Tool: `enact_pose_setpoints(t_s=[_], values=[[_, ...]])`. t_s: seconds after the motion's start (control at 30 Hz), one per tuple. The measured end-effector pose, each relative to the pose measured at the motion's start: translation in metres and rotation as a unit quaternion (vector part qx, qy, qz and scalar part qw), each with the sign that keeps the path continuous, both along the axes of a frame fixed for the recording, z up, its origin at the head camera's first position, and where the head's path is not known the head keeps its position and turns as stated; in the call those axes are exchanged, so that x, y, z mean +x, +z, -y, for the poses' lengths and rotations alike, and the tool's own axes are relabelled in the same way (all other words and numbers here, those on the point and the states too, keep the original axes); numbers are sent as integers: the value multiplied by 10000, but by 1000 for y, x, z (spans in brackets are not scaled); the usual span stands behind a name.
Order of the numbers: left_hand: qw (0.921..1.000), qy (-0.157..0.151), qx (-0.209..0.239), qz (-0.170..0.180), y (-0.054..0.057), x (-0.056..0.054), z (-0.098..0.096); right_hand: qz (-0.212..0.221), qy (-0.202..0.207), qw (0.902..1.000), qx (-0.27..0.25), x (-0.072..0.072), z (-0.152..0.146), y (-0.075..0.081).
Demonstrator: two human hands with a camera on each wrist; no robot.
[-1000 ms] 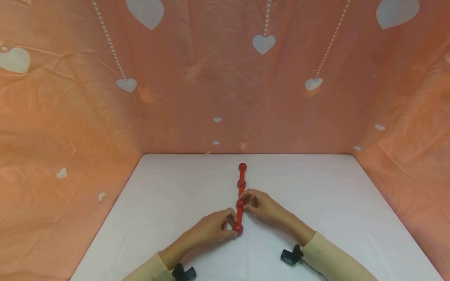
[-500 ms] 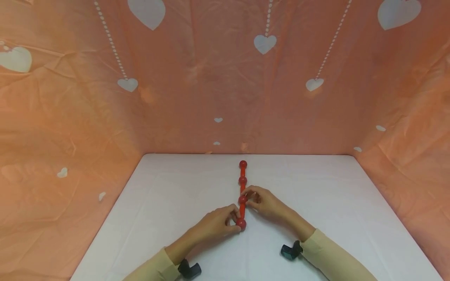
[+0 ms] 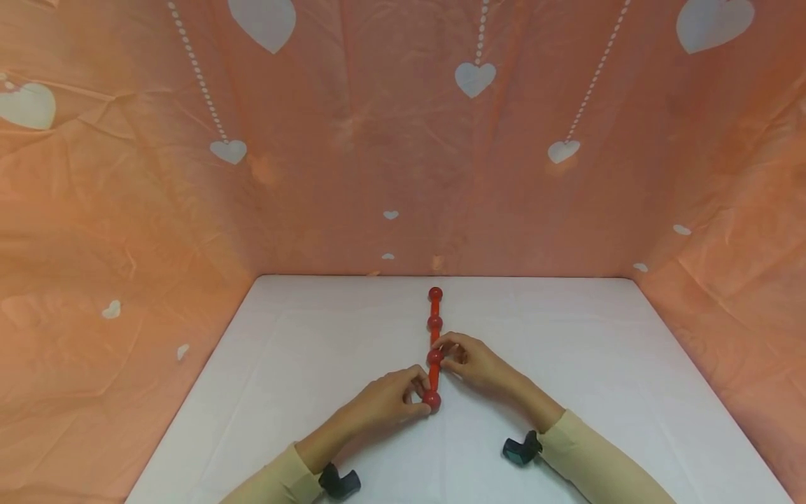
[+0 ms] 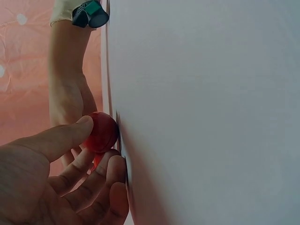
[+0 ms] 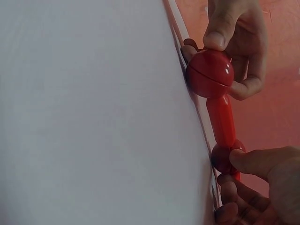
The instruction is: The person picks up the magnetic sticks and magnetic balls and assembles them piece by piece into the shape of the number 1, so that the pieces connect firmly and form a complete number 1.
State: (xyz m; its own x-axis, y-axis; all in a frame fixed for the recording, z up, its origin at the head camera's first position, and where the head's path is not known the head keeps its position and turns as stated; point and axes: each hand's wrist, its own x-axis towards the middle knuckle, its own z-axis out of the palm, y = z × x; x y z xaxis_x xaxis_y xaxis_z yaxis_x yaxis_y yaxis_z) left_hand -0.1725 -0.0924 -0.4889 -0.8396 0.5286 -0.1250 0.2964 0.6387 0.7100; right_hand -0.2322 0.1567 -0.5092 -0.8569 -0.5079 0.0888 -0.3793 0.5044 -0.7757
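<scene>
A straight chain of red balls joined by orange-red rods (image 3: 434, 378) lies on the white table, running away from the person. My left hand (image 3: 387, 400) pinches the nearest ball (image 3: 431, 401) between thumb and fingers. The right hand (image 3: 475, 360) has its thumb and fingers around the second ball (image 3: 435, 358), coming from the right. In the left wrist view the thumb presses the near ball (image 4: 102, 132). One rod (image 5: 221, 121) between the two held balls shows in the right wrist view. Farther off, two more balls (image 3: 435, 323) are untouched.
The white tabletop (image 3: 327, 322) spreads to both sides of the chain. Orange cloth (image 3: 428, 175) with pale hearts stands behind and at both sides. A dark wrist camera (image 3: 522, 449) sits by the right sleeve, another (image 3: 340, 483) by the left.
The chain and both hands have shifted slightly away from the person and a little to the right. The grip looks the same; in the last half second there is hardly any motion.
</scene>
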Motion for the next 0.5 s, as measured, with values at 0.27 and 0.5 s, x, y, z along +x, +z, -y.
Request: enact_pose_setpoints(t_s=[0.27,0.5], values=[[10000,4,-13,-32,0,-1,4,-84,-25,10000,-16,1,-2,1],[9976,60,-355,-583,5,-6,19,-221,-341,9990,164,7,-12,10]])
